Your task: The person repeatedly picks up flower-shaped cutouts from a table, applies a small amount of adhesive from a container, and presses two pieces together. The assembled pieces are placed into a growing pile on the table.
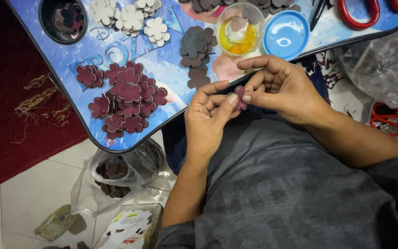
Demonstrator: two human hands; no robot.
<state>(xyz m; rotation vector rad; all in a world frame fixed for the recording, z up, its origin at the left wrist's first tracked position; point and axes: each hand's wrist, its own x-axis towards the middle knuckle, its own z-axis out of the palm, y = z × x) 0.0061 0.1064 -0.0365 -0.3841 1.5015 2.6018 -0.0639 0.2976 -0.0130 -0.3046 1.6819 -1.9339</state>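
A small maroon flower-shaped cutout (241, 97) is pinched between both hands just off the near edge of a blue printed lap tray (171, 69). My left hand (208, 122) grips it with thumb and fingers from below. The fingertips of my right hand (282, 87) hold it from above. On the tray beside the hands lie a heap of maroon flower cutouts (127, 99), a stack of dark brown ones (196, 48) and several cream ones (130, 18). A clear cup of yellow liquid (239, 30) stands just beyond my right hand.
A blue lid (286, 34) and red scissors (359, 14) lie at the tray's far side, and a black cup recess (63, 19) holds more cutouts. A plastic bag of cutouts (118, 175) sits on the tiled floor beside a red carpet (10, 92). Another bag (383, 60) and a second pair of red scissors (388, 121) lie at the right.
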